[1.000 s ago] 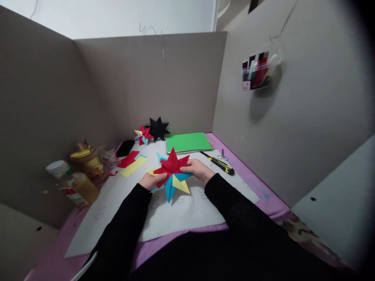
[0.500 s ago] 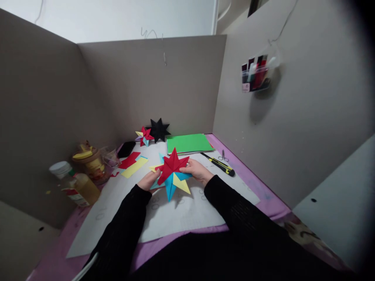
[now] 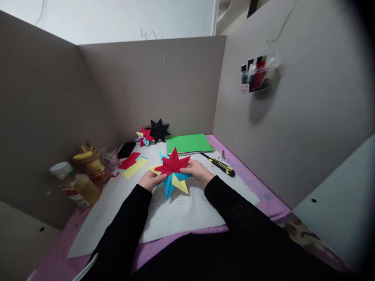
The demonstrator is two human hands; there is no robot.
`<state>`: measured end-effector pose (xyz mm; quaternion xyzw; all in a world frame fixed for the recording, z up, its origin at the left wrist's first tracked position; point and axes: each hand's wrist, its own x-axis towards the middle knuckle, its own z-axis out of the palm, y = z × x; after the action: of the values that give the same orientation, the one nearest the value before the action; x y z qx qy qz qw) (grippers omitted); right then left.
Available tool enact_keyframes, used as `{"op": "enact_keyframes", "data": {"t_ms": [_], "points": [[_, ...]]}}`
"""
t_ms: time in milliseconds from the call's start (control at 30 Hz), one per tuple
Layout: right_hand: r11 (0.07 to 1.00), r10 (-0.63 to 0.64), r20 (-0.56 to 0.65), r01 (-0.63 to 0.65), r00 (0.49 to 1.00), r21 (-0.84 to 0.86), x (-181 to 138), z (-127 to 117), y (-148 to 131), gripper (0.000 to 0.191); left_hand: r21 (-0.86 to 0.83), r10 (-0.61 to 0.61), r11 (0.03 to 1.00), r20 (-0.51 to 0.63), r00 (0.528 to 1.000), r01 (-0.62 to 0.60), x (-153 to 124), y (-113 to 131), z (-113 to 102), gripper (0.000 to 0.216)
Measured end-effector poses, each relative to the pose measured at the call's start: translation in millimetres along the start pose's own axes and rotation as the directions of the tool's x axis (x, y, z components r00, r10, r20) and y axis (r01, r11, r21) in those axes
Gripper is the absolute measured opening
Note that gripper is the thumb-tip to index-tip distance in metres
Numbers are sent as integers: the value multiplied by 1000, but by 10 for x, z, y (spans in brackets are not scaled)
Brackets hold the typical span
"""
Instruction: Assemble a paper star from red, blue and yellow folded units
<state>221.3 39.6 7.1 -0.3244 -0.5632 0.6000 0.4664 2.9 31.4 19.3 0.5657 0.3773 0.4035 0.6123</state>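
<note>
Holding the paper star (image 3: 173,167) above the white sheet (image 3: 181,220), the left hand (image 3: 149,180) and the right hand (image 3: 199,171) both keep a closed grip, pinching its sides with thumb in front. Compared with half a second ago, the left thumb reaches further across, and the lower blue tip is slightly more left. On the sheet I read "10" and "30"; the label of the bottle (image 3: 84,186) is too blurred. One red tip points away from the person, one blue tip towards; the longest line joins them.
</note>
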Motion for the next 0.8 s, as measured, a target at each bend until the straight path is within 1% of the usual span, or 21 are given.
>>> {"op": "enact_keyframes", "data": {"t_ms": [33,67,100,133,167,200,233,267,300,333,400,433,500,567,633,700,767,800], "points": [[998,-15,-59,11,998,-63,-4,-1,1,53,7,1,1000,-18,1000,-1,5,-2,0,42],[986,-64,-157,38,986,-162,-13,4,-3,57,9,4,1000,-43,999,-4,10,-2,0,40],[953,-157,-268,74,951,-295,-28,16,-12,61,4,10,1000,-72,997,-10,15,1,2,38],[886,-286,-353,106,891,-450,-50,39,-28,64,-5,21,1000,-107,994,-22,19,4,6,37],[783,-434,-382,131,816,-608,-76,75,-48,65,-15,36,999,-144,989,-39,21,8,12,37],[656,-551,-327,156,767,-739,-105,125,-67,64,-23,54,998,-183,982,-59,22,13,22,37],[530,-612,-212,196,762,-825,-135,187,-83,63,-27,75,996,-221,972,-83,22,16,34,37],[418,-607,-61,253,792,-873,-161,259,-90,64,-27,96,994,-251,963,-106,21,19,49,37],[335,-556,74,304,828,-892,-181,338,-86,69,-24,115,992,-273,955,-126,19,20,66,38],[293,-496,149,326,856,-899,-192,417,-70,75,-17,133,989,-291,948,-144,17,19,84,38],[298,-406,159,295,900,-908,-189,553,-7,90,12,159,987,-306,939,-163,13,11,119,38],[311,-381,153,283,912,-907,-175,602,32,96,36,171,985,-305,937,-168,11,2,136,37],[339,-352,164,289,921,-895,-137,650,101,103,85,191,981,-290,938,-173,8,-25,165,37],[380,-353,173,310,920,-872,-99,641,136,104,76,203,979,-247,948,-189,6,-65,192,46],[444,-392,170,347,904,-826,-75,601,131,98,2,228,973,-153,961,-231,4,-109,217,62],[536,-453,144,398,880,-744,-63,550,97,85,-78,272,958,-32,962,-274,-2,-141,241,77],[655,-496,70,426,865,-624,-53,498,58,69,-77,299,952,43,953,-295,-17,-145,265,81],[720,-495,18,422,869,-551,-45,471,44,61,-40,300,954,46,953,-298,-28,-136,277,80]]}}
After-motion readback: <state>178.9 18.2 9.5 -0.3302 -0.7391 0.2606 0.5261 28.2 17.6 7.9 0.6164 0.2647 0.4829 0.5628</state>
